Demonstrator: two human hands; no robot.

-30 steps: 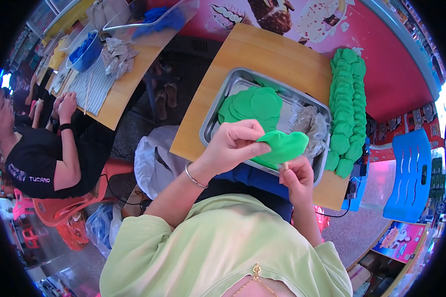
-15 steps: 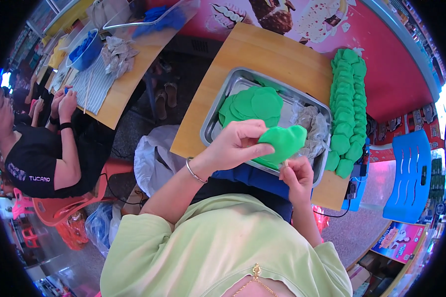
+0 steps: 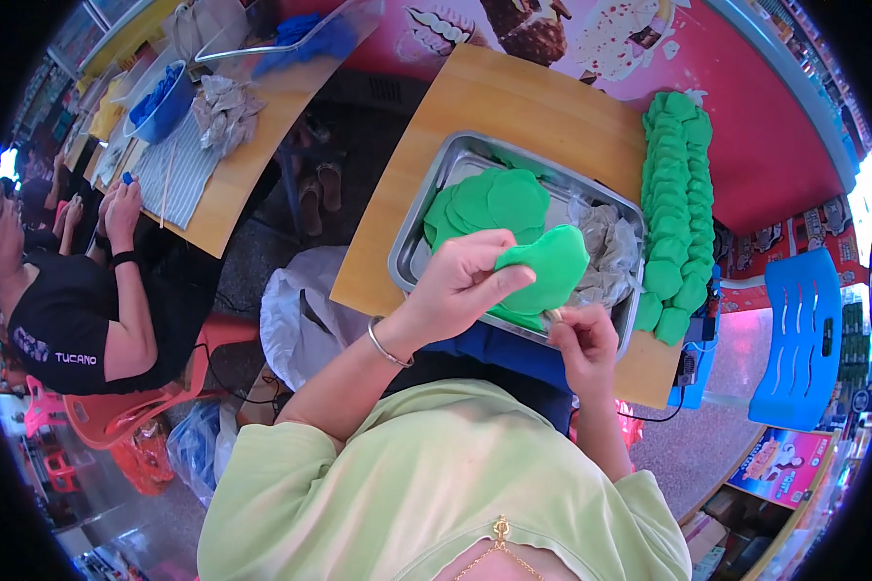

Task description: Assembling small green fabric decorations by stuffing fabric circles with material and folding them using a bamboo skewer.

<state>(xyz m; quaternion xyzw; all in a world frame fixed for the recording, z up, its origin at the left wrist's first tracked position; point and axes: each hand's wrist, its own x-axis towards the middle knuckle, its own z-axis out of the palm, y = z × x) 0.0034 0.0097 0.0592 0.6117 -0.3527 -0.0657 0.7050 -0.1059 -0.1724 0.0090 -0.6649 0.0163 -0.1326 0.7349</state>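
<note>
My left hand (image 3: 467, 278) pinches a flat, round green dough sheet (image 3: 548, 268) and holds it over the near edge of a metal tray (image 3: 452, 170). Just below it, my right hand (image 3: 581, 341) touches the sheet's lower edge with curled fingers. Inside the tray lies a pile of green dough rounds (image 3: 494, 201) on the left and crumpled clear plastic (image 3: 602, 244) on the right. The tray rests on a small wooden table (image 3: 480, 99).
A long row of folded green dumplings (image 3: 676, 199) lines the table's right edge. A blue plastic chair (image 3: 800, 333) stands to the right. At the left, another person in a black shirt (image 3: 60, 320) sits at a second wooden table with a blue bowl (image 3: 162, 101) and cloths.
The green sheet has risen a little and turned more upright between my hands. My right hand has shifted slightly up under it. The person at the left has moved their hands.
</note>
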